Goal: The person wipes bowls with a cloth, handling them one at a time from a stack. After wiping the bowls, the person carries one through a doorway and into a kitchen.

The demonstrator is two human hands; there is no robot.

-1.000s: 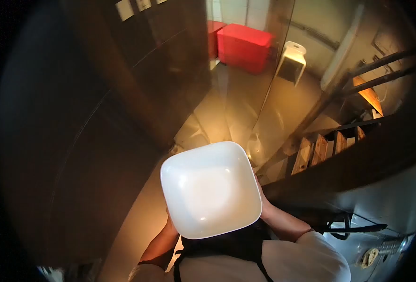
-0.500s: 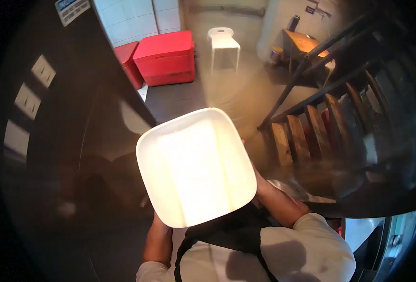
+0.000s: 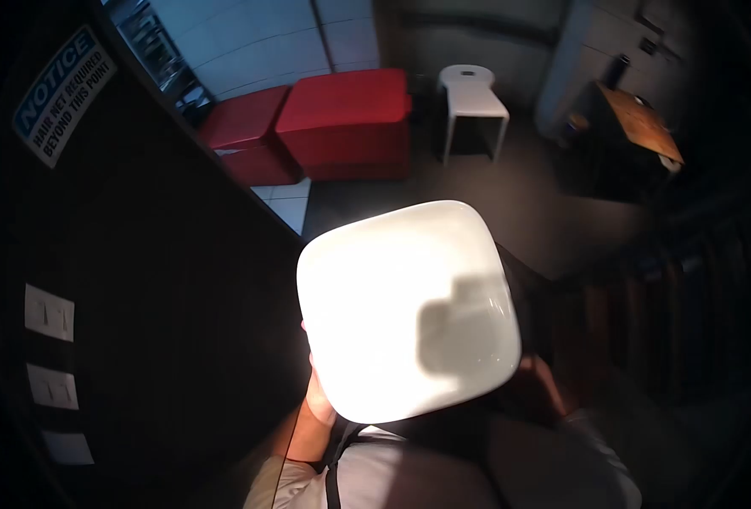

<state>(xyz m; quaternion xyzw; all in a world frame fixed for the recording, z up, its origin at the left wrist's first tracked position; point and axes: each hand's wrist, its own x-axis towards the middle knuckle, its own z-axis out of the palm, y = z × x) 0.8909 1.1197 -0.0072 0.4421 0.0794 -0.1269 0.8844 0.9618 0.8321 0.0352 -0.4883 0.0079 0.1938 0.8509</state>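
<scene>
A white square plate (image 3: 375, 322) with rounded corners faces up in front of my chest, brightly lit, a dark shadow over its right part. My left hand (image 3: 317, 397) grips it from below at the left edge, with only bits of fingers and the heel of the hand showing. At the lower right edge, my right hand (image 3: 529, 366) is closed against the plate, its fingers hidden behind it.
To the left stands a dark wall with a notice sign (image 3: 63, 95) and switch plates (image 3: 50, 312). Ahead are red bins (image 3: 346, 119), a white stool (image 3: 470, 97) and a small wooden table (image 3: 643, 119). A dim staircase (image 3: 647, 314) lies right.
My view has swung left, so the bins, stool and stairs sit further right. The plate has shifted right in view, and a shadow now falls across it. The surroundings look darker.
</scene>
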